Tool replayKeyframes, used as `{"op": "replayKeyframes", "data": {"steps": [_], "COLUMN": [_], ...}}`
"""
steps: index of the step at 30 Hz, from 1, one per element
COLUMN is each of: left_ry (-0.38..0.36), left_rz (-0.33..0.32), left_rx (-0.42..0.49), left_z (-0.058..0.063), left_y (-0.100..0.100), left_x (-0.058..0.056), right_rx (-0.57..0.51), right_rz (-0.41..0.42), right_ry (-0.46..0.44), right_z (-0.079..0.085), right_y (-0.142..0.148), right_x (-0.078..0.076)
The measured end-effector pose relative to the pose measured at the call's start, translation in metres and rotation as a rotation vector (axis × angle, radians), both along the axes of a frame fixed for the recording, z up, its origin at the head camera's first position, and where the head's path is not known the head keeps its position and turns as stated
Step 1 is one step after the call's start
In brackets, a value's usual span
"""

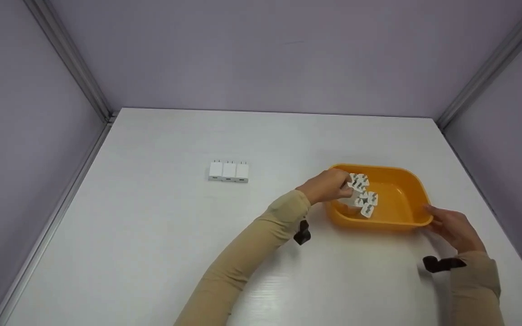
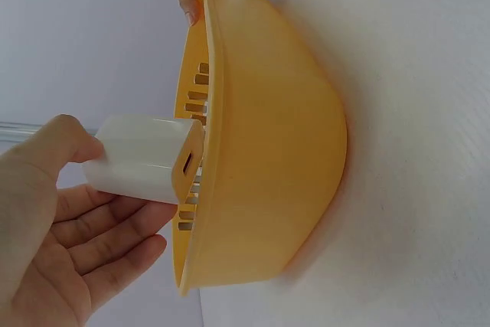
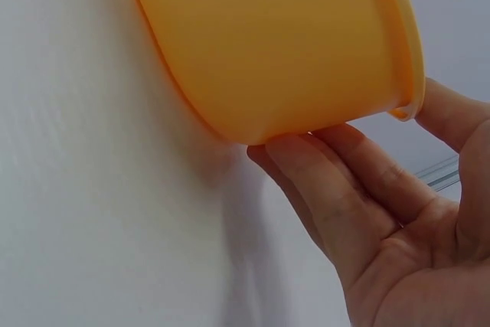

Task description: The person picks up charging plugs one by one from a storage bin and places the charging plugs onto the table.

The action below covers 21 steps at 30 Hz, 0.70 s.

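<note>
My left hand (image 1: pixel 326 186) pinches a white plug-in charger (image 2: pixel 142 157) between thumb and fingers, over the left rim of the orange plastic basin (image 1: pixel 394 168). The held charger's port faces the basin in the left wrist view. Inside the basin, several white chargers (image 1: pixel 368 209) cluster at the left end with their metal prongs up; my left hand hides part of them. At the basin's right end my right hand (image 1: pixel 458 231) grips the rim. Its thumb lies over the edge and its fingers (image 3: pixel 329 189) press the wall from outside and below.
Three white chargers (image 1: pixel 229 172) lie side by side in a row on the white table (image 1: pixel 161 217), left of the basin, prongs pointing to the back. Pale panels (image 1: pixel 261 59) with metal edge frames enclose the table at the back and sides.
</note>
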<state>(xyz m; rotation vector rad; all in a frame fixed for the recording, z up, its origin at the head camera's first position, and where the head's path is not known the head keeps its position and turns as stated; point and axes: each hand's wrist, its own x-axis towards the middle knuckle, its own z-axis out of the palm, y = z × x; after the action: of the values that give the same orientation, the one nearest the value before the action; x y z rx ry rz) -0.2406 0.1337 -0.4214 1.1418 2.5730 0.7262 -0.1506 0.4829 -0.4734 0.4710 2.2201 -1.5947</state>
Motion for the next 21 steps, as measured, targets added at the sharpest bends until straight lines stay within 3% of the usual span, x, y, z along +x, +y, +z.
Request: {"op": "replayKeyframes", "data": {"steps": [4,11,21], "left_ry": [-0.032,-0.005,-0.017], "left_rz": [0.027,0.047,0.100], "left_rx": [0.020,0.052,0.056], "left_z": [0.004,0.007,0.004], "left_y": [-0.004,-0.015,-0.029], "left_x": [-0.004,-0.010,-0.019], "right_rx": [0.011,-0.104,-0.088], "right_rz": [-0.014,-0.036,-0.031], "right_ry": [-0.008,0.025,0.035], "right_z": [0.001,0.001,0.001], "right_y": [0.000,-0.001,-0.002], "right_x": [0.000,0.000,0.000]}}
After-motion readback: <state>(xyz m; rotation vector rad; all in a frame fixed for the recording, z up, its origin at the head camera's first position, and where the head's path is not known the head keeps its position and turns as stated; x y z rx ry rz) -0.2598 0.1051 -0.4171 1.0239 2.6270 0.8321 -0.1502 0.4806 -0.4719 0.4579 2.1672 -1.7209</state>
